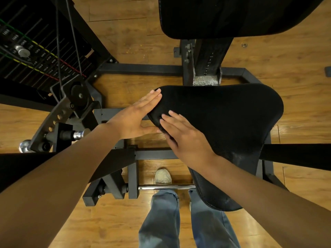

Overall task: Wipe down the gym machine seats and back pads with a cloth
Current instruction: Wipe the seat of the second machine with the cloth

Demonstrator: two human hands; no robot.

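both bare forearms reached in from the bottom corners. left hand [136, 119] lay flat, fingers straight, against the left edge of the black seat [232, 126]. right hand [184, 138] rested on the seat's near-left corner with its fingers spread and straight; whether a dark cloth lay under it could not be told. back pad [223, 15] sat beyond the seat. weight stack [26, 51] stood far left on the wooden floor [125, 33].

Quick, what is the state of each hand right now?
Left hand: open, fingers straight, flat against the left edge of the seat.
Right hand: open, flat on the seat; no cloth can be seen under it.
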